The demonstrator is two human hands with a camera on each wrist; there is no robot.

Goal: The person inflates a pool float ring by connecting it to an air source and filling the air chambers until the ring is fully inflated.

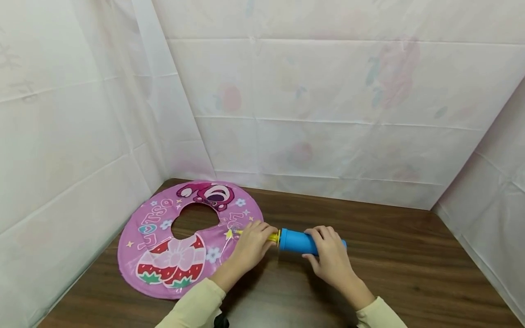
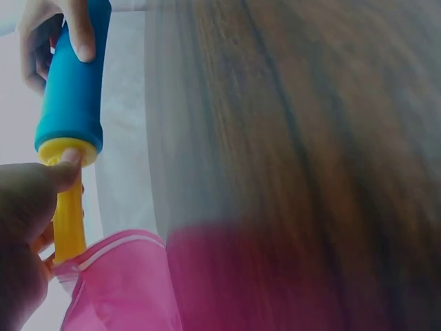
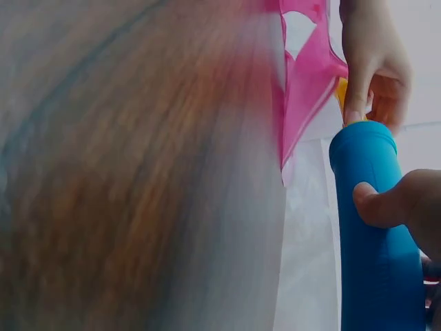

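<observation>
The ring (image 1: pixel 135 255), pink with white lettering, flowers and stars, lies on the wooden table (image 1: pixel 410 264), its hole showing bare wood and its surface looking limp and thin. A bear (image 1: pixel 213 196) is printed on the ring's far side and a strawberry bow (image 1: pixel 176 262) on its near side. The pump (image 1: pixel 297 241), with its blue barrel, lies crosswise to the right of the ring, its yellow nozzle (image 1: pixel 272 237) pointing at the ring's right side. There the nozzle's end meets the ring's film; whether it sits inside a valve cannot be told, since fingers cover the spot. The left hand (image 1: pixel 255 241), at the ring's right edge, pinches the nozzle, its thumb pressed near the yellow collar (image 2: pixel 58 150). The right hand (image 1: pixel 333 255), farther right of the ring, is wrapped round the barrel, thumb on the side nearer the person and fingers over the top. The two hands are apart, with the front of the barrel between them. In the left wrist view the ring's edge beside the nozzle is raised off the table. A pale sleeve (image 1: pixel 194 305) covers the left forearm, just nearer than the ring, and a white printed curtain (image 1: pixel 311 91) hangs behind the ring.
</observation>
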